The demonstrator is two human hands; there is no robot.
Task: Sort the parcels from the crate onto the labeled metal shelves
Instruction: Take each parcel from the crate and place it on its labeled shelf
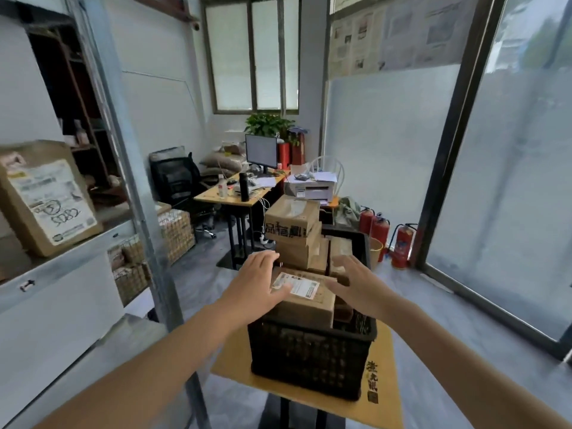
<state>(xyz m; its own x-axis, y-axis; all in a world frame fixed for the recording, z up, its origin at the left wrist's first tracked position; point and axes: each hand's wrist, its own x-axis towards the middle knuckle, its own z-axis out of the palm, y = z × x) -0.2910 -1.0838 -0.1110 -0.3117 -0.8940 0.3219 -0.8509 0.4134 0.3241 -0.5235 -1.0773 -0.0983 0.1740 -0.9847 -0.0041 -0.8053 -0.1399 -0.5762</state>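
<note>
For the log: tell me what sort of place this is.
Probably a small parcel office: black crate of cardboard parcels, metal shelf with a labelled box, desk with a monitor.

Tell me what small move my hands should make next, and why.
Probably close both hands onto the sides of the brown cardboard parcel with the white label: the left hand and right hand are open, flanking it in the black plastic crate.

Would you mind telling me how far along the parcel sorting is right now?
One labelled box sits on the metal shelf, possibly already sorted. The left hand and right hand are open over the front parcel in the crate, not gripping it. That parcel and the stacked boxes behind it remain.
</note>
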